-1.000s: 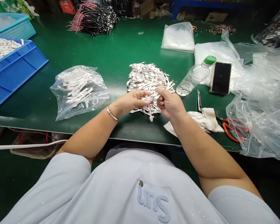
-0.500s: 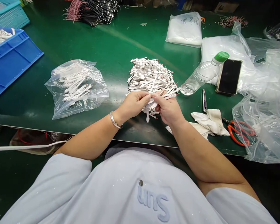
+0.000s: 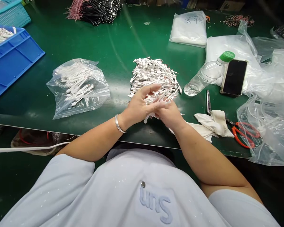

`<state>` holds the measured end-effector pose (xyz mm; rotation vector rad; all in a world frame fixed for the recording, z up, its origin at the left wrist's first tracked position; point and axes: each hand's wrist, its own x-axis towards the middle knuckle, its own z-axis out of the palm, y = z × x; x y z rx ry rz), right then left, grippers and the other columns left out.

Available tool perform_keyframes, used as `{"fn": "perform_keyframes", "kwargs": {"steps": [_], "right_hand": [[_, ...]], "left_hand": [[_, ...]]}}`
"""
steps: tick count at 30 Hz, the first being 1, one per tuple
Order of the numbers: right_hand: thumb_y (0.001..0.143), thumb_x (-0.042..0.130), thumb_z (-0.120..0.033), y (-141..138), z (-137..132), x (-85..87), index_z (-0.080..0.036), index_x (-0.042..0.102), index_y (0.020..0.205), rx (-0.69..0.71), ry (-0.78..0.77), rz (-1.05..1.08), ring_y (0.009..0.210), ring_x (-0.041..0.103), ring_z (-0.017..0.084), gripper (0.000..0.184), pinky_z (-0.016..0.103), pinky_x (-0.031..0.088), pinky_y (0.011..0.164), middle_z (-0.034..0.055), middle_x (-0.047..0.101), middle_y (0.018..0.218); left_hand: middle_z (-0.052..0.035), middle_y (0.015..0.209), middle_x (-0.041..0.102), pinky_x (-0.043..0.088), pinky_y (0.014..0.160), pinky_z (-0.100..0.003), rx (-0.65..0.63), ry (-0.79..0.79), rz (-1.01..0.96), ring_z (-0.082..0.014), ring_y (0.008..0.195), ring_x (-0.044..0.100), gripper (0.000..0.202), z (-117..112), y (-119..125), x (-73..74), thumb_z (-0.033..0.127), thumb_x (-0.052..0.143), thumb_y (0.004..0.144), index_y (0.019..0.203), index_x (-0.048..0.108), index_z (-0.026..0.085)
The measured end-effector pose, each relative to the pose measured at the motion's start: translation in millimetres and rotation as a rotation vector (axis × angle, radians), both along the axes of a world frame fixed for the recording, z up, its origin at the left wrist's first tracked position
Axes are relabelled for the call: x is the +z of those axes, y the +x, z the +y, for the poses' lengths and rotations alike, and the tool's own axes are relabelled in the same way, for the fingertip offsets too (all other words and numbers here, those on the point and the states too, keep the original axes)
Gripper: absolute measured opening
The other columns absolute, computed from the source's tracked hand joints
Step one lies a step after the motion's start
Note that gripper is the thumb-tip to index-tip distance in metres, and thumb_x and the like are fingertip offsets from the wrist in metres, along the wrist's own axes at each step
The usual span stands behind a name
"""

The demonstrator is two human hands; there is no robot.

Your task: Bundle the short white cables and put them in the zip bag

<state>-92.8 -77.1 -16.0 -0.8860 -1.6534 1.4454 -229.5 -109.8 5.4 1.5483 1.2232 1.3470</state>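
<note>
A heap of short white connector cables [image 3: 153, 71] lies on the green table in front of me. Over its near edge my hands meet around a small bunch of the same cables. My left hand [image 3: 140, 105] has its fingers and thumb curved about the bunch from the left, the thumb reaching across to the other hand. From the right, my right hand [image 3: 170, 114] grips the bunch, its fingers partly hidden behind the left thumb. A few white connector ends poke out below the hands. Left of the heap lies a clear plastic bag [image 3: 98, 91] with more white cables inside.
On the right are a clear bottle [image 3: 203, 77] with a green cap, a phone [image 3: 234, 77], a metal tool [image 3: 208, 101], white gloves [image 3: 214, 123], red-handled scissors [image 3: 245, 134] and plastic bags [image 3: 272, 126]. A blue crate [image 3: 11, 63] stands left; black cables [image 3: 99, 11] lie behind.
My left hand has shifted from a fingertip pinch to a wider hold around the cables. My right hand has turned and moved slightly inward. The view has shifted a little.
</note>
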Motion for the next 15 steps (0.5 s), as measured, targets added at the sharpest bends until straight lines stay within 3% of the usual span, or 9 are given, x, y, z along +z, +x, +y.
{"fn": "perform_keyframes", "kwargs": {"steps": [2, 3, 6, 10, 15], "right_hand": [[0.076, 0.066, -0.031, 5.1, -2.6, 9.6, -0.018, 0.058, 0.070, -0.013, 0.087, -0.057, 0.058, 0.053, 0.012, 0.016, 0.026, 0.042, 0.056, -0.0015, 0.058, 0.064], [0.077, 0.065, -0.030, 7.9, -4.7, 16.6, -0.018, 0.059, 0.071, -0.015, 0.154, -0.099, 0.061, 0.055, 0.013, 0.015, 0.028, 0.043, 0.060, -0.0004, 0.060, 0.066], [0.078, 0.063, -0.028, 14.5, -12.4, 38.9, -0.019, 0.063, 0.073, 0.045, 0.419, -0.259, 0.066, 0.058, 0.016, 0.011, 0.029, 0.045, 0.067, 0.0009, 0.063, 0.070], [0.078, 0.062, -0.023, 17.6, -16.7, 51.4, -0.019, 0.064, 0.076, 0.086, 0.657, -0.391, 0.069, 0.058, 0.016, 0.005, 0.028, 0.044, 0.067, 0.0012, 0.065, 0.074], [0.075, 0.067, -0.022, 19.7, -12.1, 37.4, -0.019, 0.065, 0.079, 0.028, 0.594, -0.423, 0.068, 0.057, 0.014, 0.005, 0.026, 0.043, 0.064, 0.0005, 0.065, 0.077]], "left_hand": [[-0.0096, 0.122, 0.060, 0.048, 0.088, -0.031, -0.202, -0.071, 0.015, -0.0230, 0.112, 0.057, 0.070, -0.3, -6.3, 3.3, 0.027, 0.085, 0.057, 0.120, 0.056, 0.021], [-0.0100, 0.123, 0.060, 0.049, 0.088, -0.031, -0.327, -0.109, 0.006, -0.0235, 0.112, 0.058, 0.073, -0.6, -8.9, 5.0, 0.024, 0.084, 0.057, 0.123, 0.054, 0.021], [-0.0094, 0.114, 0.064, 0.050, 0.084, -0.029, -0.571, -0.146, -0.042, -0.0214, 0.103, 0.061, 0.053, -2.4, -11.7, 7.4, 0.019, 0.074, 0.067, 0.117, 0.057, 0.017], [-0.0082, 0.105, 0.066, 0.048, 0.088, -0.029, -0.557, -0.080, -0.069, -0.0207, 0.099, 0.061, 0.043, -2.3, -7.3, -0.4, 0.015, 0.071, 0.068, 0.109, 0.059, 0.013], [-0.0092, 0.107, 0.065, 0.048, 0.088, -0.030, -0.502, -0.062, -0.077, -0.0212, 0.100, 0.061, 0.045, 1.3, -3.1, -13.4, 0.018, 0.074, 0.066, 0.108, 0.058, 0.014]]}}
